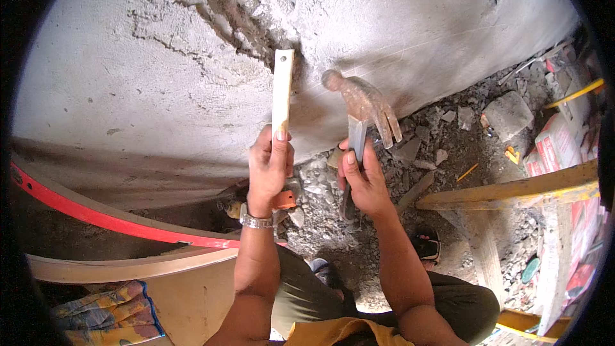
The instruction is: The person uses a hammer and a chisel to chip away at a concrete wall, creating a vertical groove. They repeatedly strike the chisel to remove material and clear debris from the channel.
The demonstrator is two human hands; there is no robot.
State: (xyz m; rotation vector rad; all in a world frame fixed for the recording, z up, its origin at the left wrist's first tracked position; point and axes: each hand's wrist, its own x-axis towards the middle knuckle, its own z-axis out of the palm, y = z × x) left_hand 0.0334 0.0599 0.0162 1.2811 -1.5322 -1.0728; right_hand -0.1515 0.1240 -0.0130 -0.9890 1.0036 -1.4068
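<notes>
My left hand (270,163) is closed around a pale flat bar (282,90), held upright with its thumb along the front. A dark round spot, perhaps a hole, marks the bar's top end, which is up against or just in front of the grey wall by a rough groove. Below that fist an orange piece (284,200) shows; whether it belongs to the bar I cannot tell. In my right hand (366,179) is a claw hammer (365,102) with a rusty head and grey handle. Its striking face points left toward the bar, apart from it.
The plastered wall (160,109) has a broken groove (221,13). Rubble lies at its foot, with a concrete chunk (508,115). At left are a red bar (122,221) and a patterned cloth (109,314); at right, a yellow-edged beam (512,190) and red-white bags (554,141).
</notes>
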